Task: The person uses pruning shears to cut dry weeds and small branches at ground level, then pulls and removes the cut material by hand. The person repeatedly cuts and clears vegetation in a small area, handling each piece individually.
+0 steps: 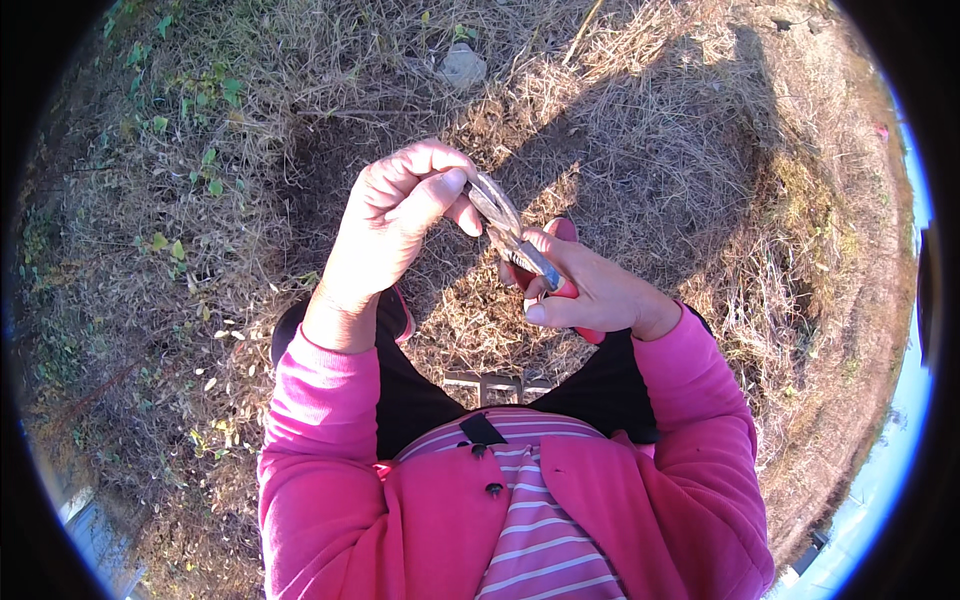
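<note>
My right hand point(592, 289) is wrapped around pruning shears point(534, 259) with red handles, a coiled spring showing between them. The tool points up and to the left, towards my other hand. Between the thumb and fingers of my left hand point(409, 206) is the far end of a long, narrow grey-brown piece point(495, 201). This piece lies in line with the shears' head; whether it is a dried plant part or the blades themselves I cannot tell. My left fingertips partly hide its upper end. Both hands are held above the ground, in front of my knees.
Dry grass point(637, 172) and straw cover the ground. A grey stone point(461, 66) lies ahead, and green-leaved weeds point(214, 90) grow at the upper left. Below my hands, a metal frame point(484, 386) shows between my dark-trousered legs point(412, 367). My shadow falls to the upper right.
</note>
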Demonstrator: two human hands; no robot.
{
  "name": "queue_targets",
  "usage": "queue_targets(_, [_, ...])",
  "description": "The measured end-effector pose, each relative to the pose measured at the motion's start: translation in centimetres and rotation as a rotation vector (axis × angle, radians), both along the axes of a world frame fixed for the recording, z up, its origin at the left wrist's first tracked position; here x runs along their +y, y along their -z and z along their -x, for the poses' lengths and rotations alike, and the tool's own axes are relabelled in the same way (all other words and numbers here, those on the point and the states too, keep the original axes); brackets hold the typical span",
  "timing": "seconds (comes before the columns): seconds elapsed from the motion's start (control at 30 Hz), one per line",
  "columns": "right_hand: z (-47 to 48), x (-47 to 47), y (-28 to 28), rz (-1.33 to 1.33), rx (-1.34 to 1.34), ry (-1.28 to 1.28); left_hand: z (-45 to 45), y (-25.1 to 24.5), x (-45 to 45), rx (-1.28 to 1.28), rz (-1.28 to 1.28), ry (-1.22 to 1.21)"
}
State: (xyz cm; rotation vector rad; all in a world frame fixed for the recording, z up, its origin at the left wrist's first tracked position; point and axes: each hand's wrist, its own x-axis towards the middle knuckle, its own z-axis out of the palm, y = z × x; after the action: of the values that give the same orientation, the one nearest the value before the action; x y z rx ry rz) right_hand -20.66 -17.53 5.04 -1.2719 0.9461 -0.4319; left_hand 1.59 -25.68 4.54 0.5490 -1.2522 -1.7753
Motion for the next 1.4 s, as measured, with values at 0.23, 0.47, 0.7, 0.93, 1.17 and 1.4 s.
queue_targets(0.23, [0.2, 0.4, -0.3, -0.153, -0.124, 0.032, 0.1, -0.1, -0.1, 0.015, -0.026, 0.043])
queue_targets(0.47, [0.5, 0.2, 0.0, -0.153, -0.187, -0.005, 0.4, -0.2, 0.0, 0.02, 0.008, 0.037])
queue_targets(0.7, [0.4, 0.2, 0.1, -0.224, -0.203, 0.018, 1.3, -0.2, 0.7, -0.005, 0.002, -0.031])
queue_targets(0.93, [0.1, 0.1, -0.3, -0.203, -0.227, 0.004, 0.7, 0.0, 0.2, 0.053, -0.11, 0.031])
queue_targets(1.17, [0.0, 0.1, -0.3, -0.231, -0.28, 0.014, 0.6, -0.2, 0.1, 0.051, -0.057, 0.034])
queue_targets(1.4, [0.5, 0.5, 0.6, -0.31, -0.412, -0.013, 0.6, -0.2, 0.1, 0.102, -0.139, 0.053])
